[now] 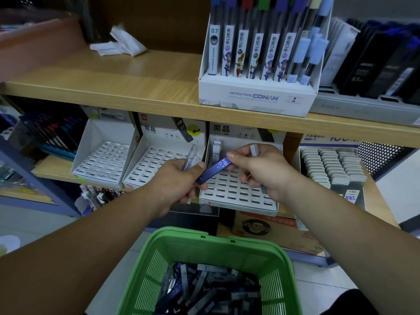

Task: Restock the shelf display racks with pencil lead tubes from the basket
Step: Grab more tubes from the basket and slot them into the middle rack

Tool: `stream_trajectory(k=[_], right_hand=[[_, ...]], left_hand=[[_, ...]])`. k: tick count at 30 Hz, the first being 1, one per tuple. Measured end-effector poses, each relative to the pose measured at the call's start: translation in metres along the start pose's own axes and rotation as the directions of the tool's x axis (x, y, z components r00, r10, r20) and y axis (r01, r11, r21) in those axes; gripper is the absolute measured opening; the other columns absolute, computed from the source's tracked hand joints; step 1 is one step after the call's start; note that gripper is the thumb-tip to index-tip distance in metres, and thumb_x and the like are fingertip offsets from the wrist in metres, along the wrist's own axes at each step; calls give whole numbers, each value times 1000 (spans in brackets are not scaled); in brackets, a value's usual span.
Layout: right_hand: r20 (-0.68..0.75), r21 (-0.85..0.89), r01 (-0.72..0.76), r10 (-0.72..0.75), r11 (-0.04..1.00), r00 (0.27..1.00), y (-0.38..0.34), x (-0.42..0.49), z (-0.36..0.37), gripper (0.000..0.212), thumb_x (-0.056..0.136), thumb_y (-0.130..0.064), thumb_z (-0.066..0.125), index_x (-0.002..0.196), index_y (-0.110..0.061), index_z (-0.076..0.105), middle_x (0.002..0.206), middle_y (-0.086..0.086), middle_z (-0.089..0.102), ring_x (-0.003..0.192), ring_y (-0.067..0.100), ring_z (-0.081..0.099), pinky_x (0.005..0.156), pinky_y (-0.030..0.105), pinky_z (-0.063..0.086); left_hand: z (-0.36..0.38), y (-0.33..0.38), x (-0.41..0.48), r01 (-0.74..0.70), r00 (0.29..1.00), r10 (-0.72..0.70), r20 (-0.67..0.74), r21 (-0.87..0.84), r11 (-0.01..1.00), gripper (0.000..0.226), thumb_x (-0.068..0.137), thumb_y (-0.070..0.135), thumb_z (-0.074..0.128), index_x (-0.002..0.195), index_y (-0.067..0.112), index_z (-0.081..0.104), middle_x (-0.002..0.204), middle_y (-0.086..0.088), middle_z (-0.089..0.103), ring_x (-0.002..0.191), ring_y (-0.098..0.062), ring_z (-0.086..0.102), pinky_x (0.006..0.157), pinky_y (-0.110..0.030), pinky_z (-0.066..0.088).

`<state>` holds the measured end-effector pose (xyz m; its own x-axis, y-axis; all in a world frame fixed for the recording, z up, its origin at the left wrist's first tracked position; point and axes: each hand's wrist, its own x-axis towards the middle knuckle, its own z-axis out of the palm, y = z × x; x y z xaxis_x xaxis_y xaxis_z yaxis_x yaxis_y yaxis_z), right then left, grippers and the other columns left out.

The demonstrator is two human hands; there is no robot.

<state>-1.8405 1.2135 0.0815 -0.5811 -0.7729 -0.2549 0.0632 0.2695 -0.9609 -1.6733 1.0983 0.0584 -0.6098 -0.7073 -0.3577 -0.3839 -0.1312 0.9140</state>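
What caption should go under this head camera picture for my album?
Left hand grips a clear tube while right hand pinches a blue tube before the white rack, green basket below.

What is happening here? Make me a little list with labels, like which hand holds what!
left hand: grips a clear tube
right hand: pinches the blue tube, also holds a grey tube
blue tube: marked HB 0.7, spans between both hands
rack: behind the hands, one standing tube at the back, many free slots
basket: green, below the hands, holds many tubes
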Motion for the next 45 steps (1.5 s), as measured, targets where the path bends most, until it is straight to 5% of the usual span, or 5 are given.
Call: stream_trajectory(k=[7,14,27,38,45], right_hand=[[-204,-262,217,-273,941,940,4,10,6,12,94,-21,74,83,-24,69,79,-4,68,68,16,62,71,34,55],[-185,-426,284,-390,859,902,13,27,13,6,96,-20,69,101,-22,72,98,-4,71,95,14,65,83,25,50],[-263,-493,218,-383,842,885,16,38,-2,25,96,-22,64,72,-23,59,74,-8,60,73,11,56,60,18,41],[-200,-509,217,-359,833,912,15,41,8,23,96,-16,66,86,-36,66,95,-12,68,97,12,62,82,20,42],[-75,-737,254,-448,626,891,14,36,16,11,100,-27,62,107,-30,69,112,1,70,103,26,62,89,41,55]], left_hand=[[11,-11,16,-96,973,139,-181,227,969,24,97,29,70,83,9,71,69,-12,70,42,-10,47,39,-17,37],[21,-15,35,-30,955,81,-285,180,983,20,78,22,88,70,15,72,57,-1,62,52,-19,56,50,-23,43],[13,-18,27,29,962,-9,-273,70,997,10,80,8,82,78,6,73,50,6,59,39,-6,50,40,-17,39],[-11,-11,13,63,994,-66,-84,-35,997,20,82,16,86,93,8,72,56,1,48,43,-12,36,42,-23,31],[-15,-5,2,175,979,-151,138,-183,967,21,95,5,62,114,5,72,68,-3,54,54,-13,45,51,-28,36]])
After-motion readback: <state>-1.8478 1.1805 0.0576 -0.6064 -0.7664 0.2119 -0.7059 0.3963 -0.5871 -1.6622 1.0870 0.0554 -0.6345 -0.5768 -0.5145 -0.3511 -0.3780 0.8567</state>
